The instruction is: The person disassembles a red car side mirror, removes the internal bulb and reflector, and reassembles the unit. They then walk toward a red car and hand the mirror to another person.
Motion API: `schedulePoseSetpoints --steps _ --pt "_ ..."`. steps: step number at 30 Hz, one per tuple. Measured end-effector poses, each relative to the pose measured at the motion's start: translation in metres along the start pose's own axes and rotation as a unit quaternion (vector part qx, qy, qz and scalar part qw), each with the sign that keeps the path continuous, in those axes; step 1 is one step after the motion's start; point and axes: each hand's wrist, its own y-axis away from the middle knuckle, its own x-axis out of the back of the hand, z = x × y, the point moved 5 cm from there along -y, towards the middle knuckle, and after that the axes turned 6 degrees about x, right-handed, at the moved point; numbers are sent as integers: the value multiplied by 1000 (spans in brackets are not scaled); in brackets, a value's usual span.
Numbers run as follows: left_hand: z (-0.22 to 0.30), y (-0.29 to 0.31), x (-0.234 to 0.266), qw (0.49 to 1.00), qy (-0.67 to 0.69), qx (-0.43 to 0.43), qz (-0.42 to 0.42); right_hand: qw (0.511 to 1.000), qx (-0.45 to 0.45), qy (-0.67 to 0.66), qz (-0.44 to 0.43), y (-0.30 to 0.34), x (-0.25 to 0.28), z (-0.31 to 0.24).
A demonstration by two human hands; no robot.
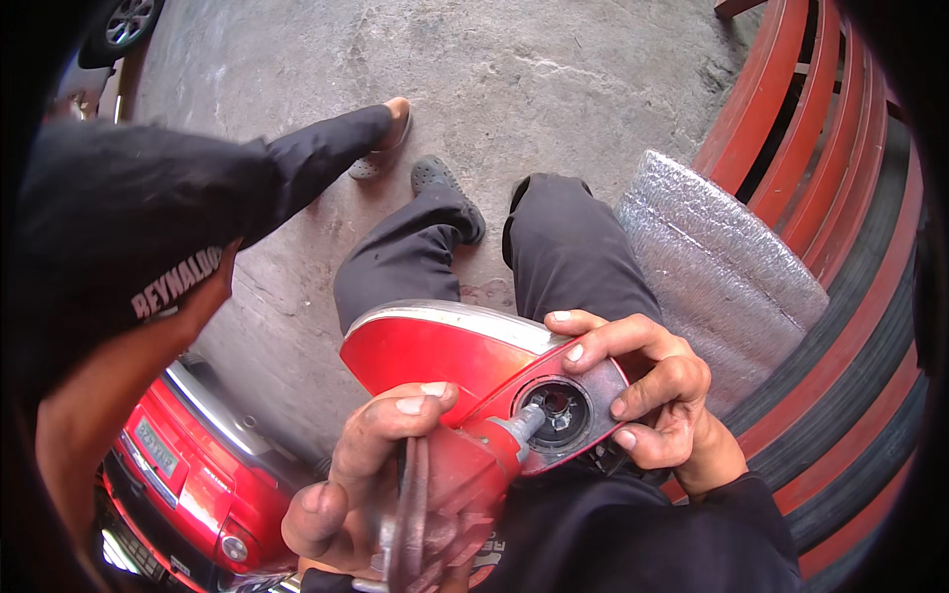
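A red vehicle lamp housing (435, 358) with a clear, pale upper edge rests at my lap, tilted. My right hand (657, 390) grips its right end, fingers on top and thumb near the lower edge. Beside those fingers is a round black-rimmed socket opening (557, 420) with a rough, broken-looking inside. My left hand (381, 445) is curled round a red hand tool (474, 465) with a grey metal nose, which points into the opening. A dark cord or strap (410, 514) hangs in front of the tool. The tool's kind is unclear, its lower body partly hidden and blurred.
I sit by a red slatted bench (771, 109) with black bands, a silver foil-faced pad (707, 267) on it. At left, another person's dark sleeve (148, 198) reaches close by. A red vehicle (203, 474) stands at lower left, a car wheel (127, 22) at far left.
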Motion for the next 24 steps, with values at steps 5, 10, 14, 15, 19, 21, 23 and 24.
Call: schedulePoseSetpoints --steps 5,10,14,15,19,21,23,24 --pt "5 1 0 1000 2 -10 5 1000 7 -17 -16 0 -3 1" --pt "11 1 -4 1000 -1 -10 -3 1000 25 -10 -10 1 0 0" --pt "9 1 -6 1000 0 -22 -13 999 37 -2 -5 2 4 2" --pt "9 1 -4 1000 -1 -25 -16 999 39 -5 -7 1 4 2" --pt "10 -8 -9 997 -35 -50 -46 999 44 -4 -9 3 5 1" --pt "1 -8 -19 996 -7 -82 -25 999 45 -4 -4 5 6 1" --pt "13 -8 -26 997 -41 -60 -6 999 45 -8 0 6 6 0" --pt "19 -8 -29 997 -57 -49 4 999 43 -11 0 7 6 0"
